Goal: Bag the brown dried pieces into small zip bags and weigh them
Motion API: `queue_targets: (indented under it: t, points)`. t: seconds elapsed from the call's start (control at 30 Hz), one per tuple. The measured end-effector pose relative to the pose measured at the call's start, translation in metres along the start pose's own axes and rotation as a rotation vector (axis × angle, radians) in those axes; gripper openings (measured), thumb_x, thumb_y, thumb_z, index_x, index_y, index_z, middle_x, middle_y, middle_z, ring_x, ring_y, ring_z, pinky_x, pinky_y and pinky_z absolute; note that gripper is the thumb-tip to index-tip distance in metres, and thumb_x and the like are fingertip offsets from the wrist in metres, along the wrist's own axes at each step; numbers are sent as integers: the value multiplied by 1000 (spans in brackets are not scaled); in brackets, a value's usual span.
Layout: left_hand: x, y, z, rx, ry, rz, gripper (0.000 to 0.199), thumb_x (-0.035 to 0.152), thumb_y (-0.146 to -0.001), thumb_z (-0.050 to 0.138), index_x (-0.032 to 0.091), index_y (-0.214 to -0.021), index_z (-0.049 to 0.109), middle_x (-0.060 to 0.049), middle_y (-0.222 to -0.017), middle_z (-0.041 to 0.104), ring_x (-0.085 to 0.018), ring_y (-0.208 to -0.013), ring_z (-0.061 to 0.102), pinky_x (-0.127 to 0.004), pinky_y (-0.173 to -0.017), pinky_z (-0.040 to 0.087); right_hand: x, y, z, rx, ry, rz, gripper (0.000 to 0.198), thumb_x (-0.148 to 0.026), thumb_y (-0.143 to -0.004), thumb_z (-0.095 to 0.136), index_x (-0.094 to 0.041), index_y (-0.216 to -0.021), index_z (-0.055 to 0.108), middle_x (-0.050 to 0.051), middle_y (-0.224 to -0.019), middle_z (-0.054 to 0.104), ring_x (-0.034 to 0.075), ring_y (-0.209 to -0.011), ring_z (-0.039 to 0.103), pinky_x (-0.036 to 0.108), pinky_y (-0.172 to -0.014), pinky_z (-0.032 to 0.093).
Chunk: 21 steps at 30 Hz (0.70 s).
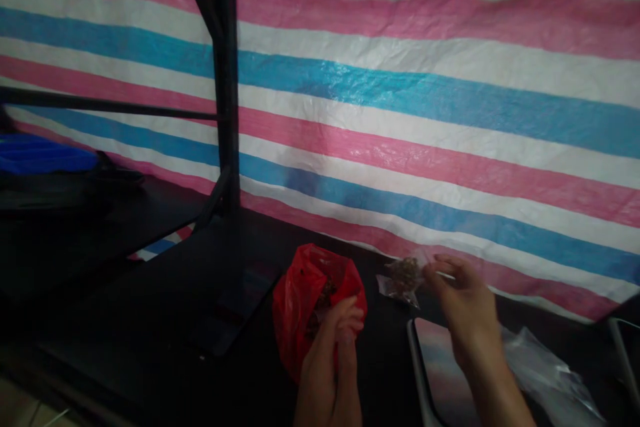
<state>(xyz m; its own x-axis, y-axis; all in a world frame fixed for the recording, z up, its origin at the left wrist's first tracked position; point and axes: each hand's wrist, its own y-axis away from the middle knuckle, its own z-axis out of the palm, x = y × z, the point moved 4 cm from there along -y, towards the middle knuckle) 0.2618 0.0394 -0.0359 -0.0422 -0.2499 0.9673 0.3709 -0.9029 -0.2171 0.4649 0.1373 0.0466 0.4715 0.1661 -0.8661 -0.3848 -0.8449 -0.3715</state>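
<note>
On the black table [200,293], my left hand [335,340] curls its fingers over the red bag [300,307]; my right hand [463,300] pinches a small clear packet [403,278] just beside it.

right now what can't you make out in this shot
- Head view: what fills the red plastic bag is dark bits only; the left hand covers part of its mouth.
- The small clear packet pinched by the right hand is blurred; its brownish contents cannot be named.
- The shiny tray and crumpled clear plastic are cut off by the bottom edge.
- The shelf area around the blue thing at left is too dark.
</note>
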Motion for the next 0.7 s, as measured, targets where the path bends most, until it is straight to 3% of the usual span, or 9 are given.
queue_targets:
  t: [0.07, 0.13, 0.33, 0.43, 0.53, 0.63, 0.7]
  points:
    - [-3, -4, -6, -47, -25, -3, 53, 62, -105, 41, 25, -125, 73, -9, -119, 79, -22, -112, 74, -33, -102, 56, 13, -3, 7, -76, 101, 4, 43, -54, -65, 67, -22, -94, 73, 11, -87, 81, 31, -77, 79, 40, -71, 61]
    - [-4, -6, -10, -65, -43, -2, 51, 61, -106, 42, 25, -125, 73, -8, -118, 79, -21, -112, 73, -31, -102, 55, 25, -5, -7, -66, 208, 23, 38, -51, -65, 62, -24, -88, 74, 13, -89, 83, 34, -84, 80, 45, -79, 60]
    - [10, -5, -10, 32, -84, 37, 49, 61, -103, 45, 24, -111, 75, -7, -103, 78, -20, -97, 74, -27, -90, 58, 71, -14, -115, 74, 577, 118, 48, -51, -68, 53, -20, -96, 76, 23, -106, 80, 50, -106, 74, 60, -92, 55]
    - [14, -5, -8, 28, -104, 59, 48, 61, -102, 47, 23, -106, 75, -7, -97, 78, -20, -92, 75, -27, -84, 59, 99, -14, -144, 97, 793, 137, 61, -56, -71, 53, -16, -110, 77, 27, -114, 78, 55, -113, 70, 65, -95, 53]
    - [15, -5, -8, 24, -133, 99, 45, 58, -102, 48, 22, -103, 75, -7, -94, 77, -20, -88, 74, -26, -82, 60, 110, -9, -152, 101, 887, 178, 65, -55, -77, 46, -14, -118, 74, 25, -108, 81, 52, -108, 74, 62, -92, 57]
    - [17, -1, -3, -14, -173, 151, 40, 52, -103, 48, 23, -101, 75, -6, -92, 75, -19, -87, 73, -25, -81, 59, 105, -4, -159, 110, 815, 193, 57, -55, -81, 45, -19, -114, 75, 19, -100, 84, 44, -94, 80, 54, -81, 62]
    - [17, 4, 5, -47, -192, 173, 35, 46, -104, 48, 24, -100, 75, -4, -90, 75, -18, -85, 72, -25, -82, 58, 101, -2, -170, 165, 736, 133, 56, -62, -85, 47, -23, -114, 75, 17, -96, 84, 41, -85, 81, 51, -72, 64]
